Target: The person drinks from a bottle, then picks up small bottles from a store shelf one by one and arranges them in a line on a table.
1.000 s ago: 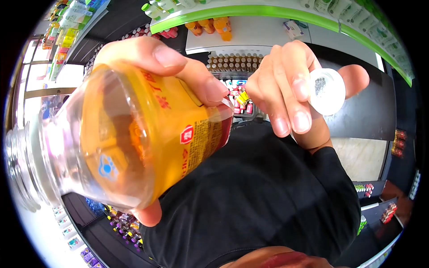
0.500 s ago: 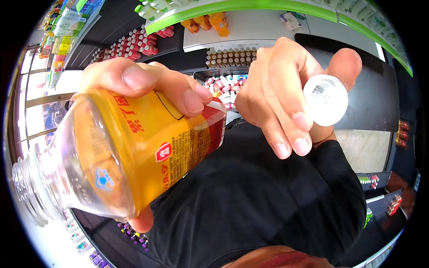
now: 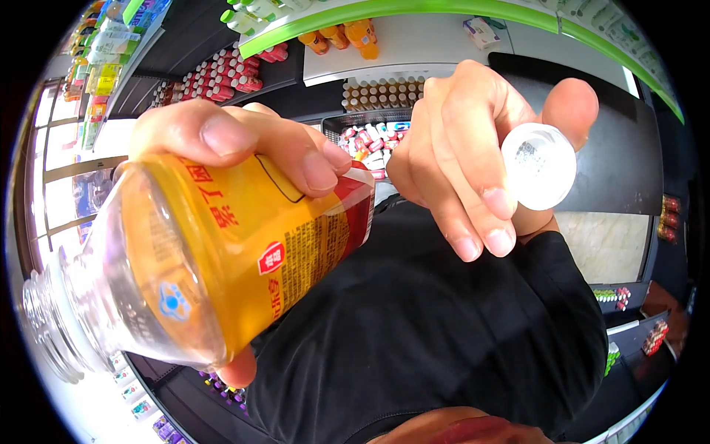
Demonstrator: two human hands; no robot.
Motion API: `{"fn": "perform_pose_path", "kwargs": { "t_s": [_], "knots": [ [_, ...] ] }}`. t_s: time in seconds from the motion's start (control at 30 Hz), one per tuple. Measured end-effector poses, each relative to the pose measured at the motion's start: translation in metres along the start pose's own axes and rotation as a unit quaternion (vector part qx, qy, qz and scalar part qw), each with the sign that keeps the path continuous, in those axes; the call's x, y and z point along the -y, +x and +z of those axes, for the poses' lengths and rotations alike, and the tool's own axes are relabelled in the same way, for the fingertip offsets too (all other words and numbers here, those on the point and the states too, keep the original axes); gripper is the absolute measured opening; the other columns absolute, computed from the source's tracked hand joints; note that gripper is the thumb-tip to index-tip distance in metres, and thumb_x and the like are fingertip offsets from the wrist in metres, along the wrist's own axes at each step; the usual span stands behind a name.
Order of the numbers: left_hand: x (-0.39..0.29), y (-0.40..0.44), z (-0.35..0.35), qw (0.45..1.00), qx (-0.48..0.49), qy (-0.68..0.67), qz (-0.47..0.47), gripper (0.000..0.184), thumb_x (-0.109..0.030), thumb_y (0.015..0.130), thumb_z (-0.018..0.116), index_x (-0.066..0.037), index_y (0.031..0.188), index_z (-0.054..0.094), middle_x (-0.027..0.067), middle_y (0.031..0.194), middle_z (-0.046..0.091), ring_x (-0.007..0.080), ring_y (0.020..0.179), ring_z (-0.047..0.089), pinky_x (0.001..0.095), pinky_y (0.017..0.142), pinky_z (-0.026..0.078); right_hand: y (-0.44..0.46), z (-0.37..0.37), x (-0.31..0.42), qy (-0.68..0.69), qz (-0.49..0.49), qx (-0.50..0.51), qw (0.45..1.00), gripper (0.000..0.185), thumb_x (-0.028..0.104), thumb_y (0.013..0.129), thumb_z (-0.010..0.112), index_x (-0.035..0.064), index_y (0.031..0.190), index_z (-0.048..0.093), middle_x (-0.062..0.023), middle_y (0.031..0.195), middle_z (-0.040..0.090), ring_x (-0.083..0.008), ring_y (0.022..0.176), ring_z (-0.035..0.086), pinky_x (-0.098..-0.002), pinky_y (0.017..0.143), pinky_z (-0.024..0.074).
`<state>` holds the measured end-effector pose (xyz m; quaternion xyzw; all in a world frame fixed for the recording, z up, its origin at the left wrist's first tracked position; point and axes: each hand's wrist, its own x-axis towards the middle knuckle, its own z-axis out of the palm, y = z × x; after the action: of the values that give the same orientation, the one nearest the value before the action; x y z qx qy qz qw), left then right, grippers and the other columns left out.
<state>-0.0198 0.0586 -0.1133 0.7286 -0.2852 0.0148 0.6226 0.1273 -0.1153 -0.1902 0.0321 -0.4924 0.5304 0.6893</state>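
From my remote post I am observing the left hand [image 3: 229, 144] closed around a clear bottle [image 3: 251, 237] with a yellow label, its fingers pressing over the upper side and one digit showing at the lower edge. The bottle is lying nearly sideways in that grasp, its uncapped neck [image 3: 66, 314] pointing toward the left of the view and tilting slightly down. I am noting the right hand [image 3: 470, 144] well apart from the neck, fingers curling and pinching a white cap [image 3: 543, 174] near the thumb; grey speckling is showing on the cap's face. A black shirt [image 3: 429, 325] is filling the space below. Beyond and between the hands, a basket [image 3: 330, 124] is holding red and white bottles, and a green-edged shelf [image 3: 414, 13] is curving overhead.
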Motion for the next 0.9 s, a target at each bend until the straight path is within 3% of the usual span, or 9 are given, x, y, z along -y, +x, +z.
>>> {"fn": "perform_pose_path", "kwargs": {
  "t_s": [0.07, 0.23, 0.37, 0.43, 0.47, 0.53, 0.73, 0.9],
  "knots": [
    [0.001, 0.001, 0.000, 1.000, -0.001, -0.001, 0.001, 0.099, -0.039, 0.060, 0.088, -0.007, 0.133, 0.030, 0.0189, 0.117, 0.052, 0.0356, 0.112, 0.052, 0.0411, 0.093, 0.046, 0.009, 0.008, 0.005, -0.056, 0.009, -0.008, 0.998, 0.064, 0.067, 0.090, 0.031, 0.0119, 0.074, 0.059, -0.0012, 0.064, 0.067, -0.0126, 0.053, 0.062, -0.0213, 0.041, 0.0312],
    [0.004, 0.002, 0.001, 1.000, -0.003, -0.001, 0.003, 0.099, -0.038, 0.059, 0.088, -0.005, 0.133, 0.030, 0.0201, 0.116, 0.052, 0.0355, 0.112, 0.052, 0.0415, 0.094, 0.046, -0.002, -0.002, -0.023, 0.059, -0.120, -0.005, 0.991, 0.064, 0.067, 0.090, 0.030, 0.0122, 0.075, 0.059, -0.0003, 0.063, 0.067, -0.0122, 0.052, 0.062, -0.0213, 0.041, 0.0309],
    [0.005, 0.003, -0.001, 1.000, -0.002, -0.001, 0.003, 0.099, -0.037, 0.059, 0.088, -0.003, 0.132, 0.031, 0.0211, 0.116, 0.052, 0.0354, 0.112, 0.052, 0.0418, 0.094, 0.046, -0.003, -0.008, -0.001, 0.003, -0.016, 0.019, 1.000, 0.064, 0.068, 0.089, 0.030, 0.0124, 0.075, 0.059, 0.0000, 0.064, 0.067, -0.0120, 0.052, 0.062, -0.0214, 0.041, 0.0308],
    [0.005, 0.002, -0.001, 1.000, -0.001, -0.001, 0.003, 0.099, -0.037, 0.059, 0.089, -0.002, 0.132, 0.031, 0.0216, 0.116, 0.052, 0.0353, 0.112, 0.052, 0.0420, 0.094, 0.046, 0.000, -0.008, -0.003, 0.010, -0.044, 0.037, 0.998, 0.064, 0.068, 0.089, 0.030, 0.0125, 0.076, 0.059, 0.0001, 0.064, 0.067, -0.0120, 0.052, 0.062, -0.0215, 0.040, 0.0309],
    [0.005, 0.002, -0.001, 1.000, -0.001, -0.001, 0.003, 0.099, -0.036, 0.059, 0.089, -0.002, 0.132, 0.031, 0.0218, 0.116, 0.052, 0.0353, 0.112, 0.052, 0.0421, 0.094, 0.046, 0.007, -0.008, -0.019, 0.041, -0.122, 0.053, 0.990, 0.064, 0.068, 0.089, 0.030, 0.0125, 0.076, 0.059, 0.0002, 0.064, 0.067, -0.0120, 0.052, 0.062, -0.0215, 0.040, 0.0309],
    [0.004, 0.003, 0.001, 1.000, 0.000, -0.002, 0.001, 0.099, -0.036, 0.059, 0.089, -0.001, 0.132, 0.031, 0.0223, 0.116, 0.052, 0.0353, 0.112, 0.053, 0.0423, 0.094, 0.046, 0.010, -0.008, -0.027, 0.064, -0.172, 0.066, 0.981, 0.063, 0.068, 0.089, 0.031, 0.0122, 0.077, 0.059, -0.0001, 0.065, 0.068, -0.0122, 0.052, 0.062, -0.0216, 0.040, 0.0313],
    [-0.001, -0.002, 0.006, 1.000, 0.000, 0.003, -0.011, 0.100, -0.035, 0.058, 0.089, 0.001, 0.131, 0.031, 0.0238, 0.116, 0.052, 0.0351, 0.112, 0.053, 0.0428, 0.094, 0.045, -0.005, -0.015, -0.007, 0.029, -0.029, 0.046, 0.998, 0.061, 0.066, 0.089, 0.037, 0.0094, 0.084, 0.060, -0.0029, 0.073, 0.069, -0.0136, 0.054, 0.062, -0.0218, 0.040, 0.0335],
    [0.007, -0.003, 0.008, 0.997, -0.050, 0.050, 0.021, 0.100, -0.034, 0.058, 0.090, 0.004, 0.130, 0.032, 0.0250, 0.116, 0.052, 0.0350, 0.112, 0.053, 0.0432, 0.095, 0.045, -0.020, -0.031, -0.006, 0.042, -0.009, -0.005, 0.999, 0.054, 0.060, 0.087, 0.050, 0.0063, 0.092, 0.056, -0.0045, 0.073, 0.069, -0.0160, 0.053, 0.061, -0.0240, 0.045, 0.0376]
  ]
}}
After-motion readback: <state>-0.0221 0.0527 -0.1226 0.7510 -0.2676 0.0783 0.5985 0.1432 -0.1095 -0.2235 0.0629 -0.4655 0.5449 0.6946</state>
